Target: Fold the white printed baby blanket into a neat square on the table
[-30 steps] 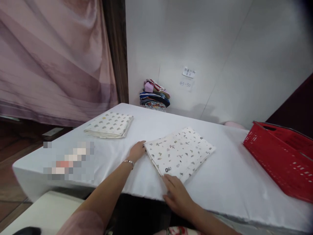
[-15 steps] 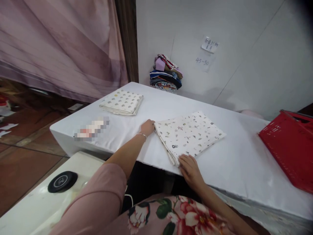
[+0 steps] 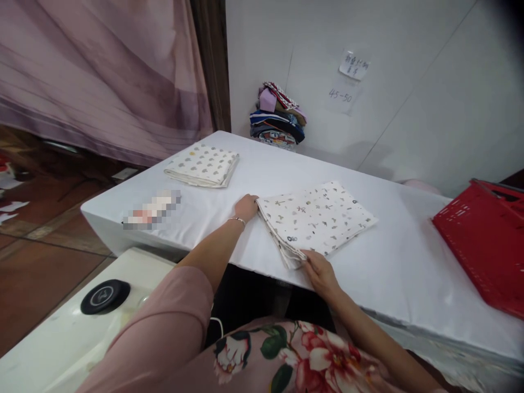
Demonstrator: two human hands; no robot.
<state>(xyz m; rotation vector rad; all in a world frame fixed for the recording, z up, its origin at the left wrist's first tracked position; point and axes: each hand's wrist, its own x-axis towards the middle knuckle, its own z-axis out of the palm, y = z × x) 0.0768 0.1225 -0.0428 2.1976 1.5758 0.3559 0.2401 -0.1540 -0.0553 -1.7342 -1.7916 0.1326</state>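
A folded white cloth [image 3: 315, 218] with a small print of trees and animals lies on the white-covered table [image 3: 401, 245] in front of me. My left hand [image 3: 246, 207], with a bracelet at the wrist, pinches its far left corner. At the near corner, my right hand [image 3: 320, 270] has its fingers closed on the edge, and the upper layers there are slightly lifted from the ones below. Farther left rests a second folded cloth [image 3: 202, 165] with grey motifs, touched by neither hand.
A red plastic basket [image 3: 483, 240] stands at the right end. A pile of folded fabrics [image 3: 278, 117] sits beyond the table by the wall. A blurred-out item [image 3: 151, 210] lies at the left, and a round black object [image 3: 105, 296] is on a white surface nearer me.
My right hand has gone from resting on the near corner to gripping its edge, raising the upper layers a little. The left hand stays at its corner.
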